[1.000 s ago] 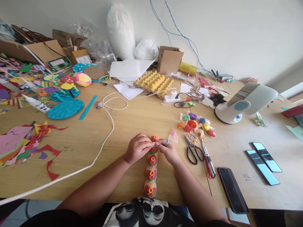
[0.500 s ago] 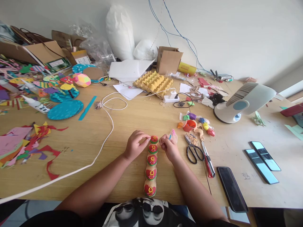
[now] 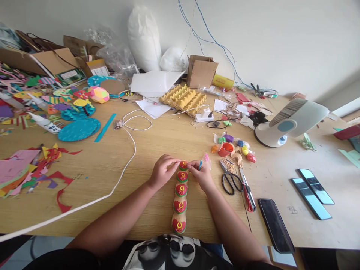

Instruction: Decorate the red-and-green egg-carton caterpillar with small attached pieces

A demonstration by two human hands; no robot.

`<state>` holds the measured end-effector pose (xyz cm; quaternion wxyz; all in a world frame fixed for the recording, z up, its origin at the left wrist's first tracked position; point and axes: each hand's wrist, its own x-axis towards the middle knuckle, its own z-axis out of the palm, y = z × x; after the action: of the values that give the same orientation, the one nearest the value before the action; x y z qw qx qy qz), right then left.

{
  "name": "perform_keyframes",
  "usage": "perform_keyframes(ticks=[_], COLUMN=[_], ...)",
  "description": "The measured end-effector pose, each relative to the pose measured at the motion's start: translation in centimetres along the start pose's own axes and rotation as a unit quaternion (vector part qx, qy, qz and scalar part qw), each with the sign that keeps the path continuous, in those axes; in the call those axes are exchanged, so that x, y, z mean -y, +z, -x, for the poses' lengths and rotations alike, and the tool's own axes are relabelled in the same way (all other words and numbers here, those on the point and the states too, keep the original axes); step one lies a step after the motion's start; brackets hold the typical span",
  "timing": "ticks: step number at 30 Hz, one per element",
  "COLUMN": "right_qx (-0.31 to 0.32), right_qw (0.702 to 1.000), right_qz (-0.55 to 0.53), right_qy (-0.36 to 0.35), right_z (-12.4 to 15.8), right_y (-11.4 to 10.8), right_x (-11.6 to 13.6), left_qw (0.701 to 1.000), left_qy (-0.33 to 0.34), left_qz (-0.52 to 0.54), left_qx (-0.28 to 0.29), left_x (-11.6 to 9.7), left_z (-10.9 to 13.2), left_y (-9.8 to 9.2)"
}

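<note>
A strip of egg-carton cups (image 3: 180,190) runs lengthwise in front of me. Its domes carry red and green clay, with small pink bits and yellow loops on top. My left hand (image 3: 164,171) is at the left edge of the farthest dome, thumb and forefinger pinched together; whatever lies between them is too small to make out. From the right, my right hand (image 3: 200,173) reaches the same dome with thumb and forefinger closed at its edge. A small blue stick-like tool (image 3: 200,165) is held between its fingers.
Right of my hands lie black scissors (image 3: 232,182), a red utility knife (image 3: 247,193), colored clay lumps (image 3: 229,138) and phones (image 3: 275,225). A white fan (image 3: 287,123) stands farther back. A white cable (image 3: 112,193) crosses the left side, near paper scraps (image 3: 21,168). A yellow egg tray (image 3: 184,98) sits behind.
My right hand has moved left, bringing its thumb and forefinger to the farthest dome. My left hand stays almost where it was, at the dome's left edge.
</note>
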<state>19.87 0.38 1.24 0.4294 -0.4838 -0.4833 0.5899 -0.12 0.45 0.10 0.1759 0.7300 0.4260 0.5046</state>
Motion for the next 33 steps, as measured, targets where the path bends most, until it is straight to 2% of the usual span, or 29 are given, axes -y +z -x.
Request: perform_keyframes(ticks=[6,11,25,33], right_qx=[0.004,0.022,-0.006,0.019], right_qw=[1.0,0.999,0.998,0.996], right_qz=[0.012,0.034,0.062,0.085], right_qy=[0.006,-0.02,-0.019,-0.024], right_z=[0.3,0.3,-0.3,-0.5], right_y=[-0.1,-0.4,-0.7,-1.4], right_x=[0.2,0.4,0.0,0.2], left_qw=[1.0,1.0,1.0,0.999], left_qy=[0.004,-0.003,-0.001,-0.023], left_qz=[0.008,0.008,0.004,0.005], left_qx=[0.009,0.006,0.008,0.021], left_x=[-0.2,-0.2,0.2,0.1], left_z=[-0.1,-0.1,0.0,-0.2], left_y=[0.0,0.0,0.1,0.2])
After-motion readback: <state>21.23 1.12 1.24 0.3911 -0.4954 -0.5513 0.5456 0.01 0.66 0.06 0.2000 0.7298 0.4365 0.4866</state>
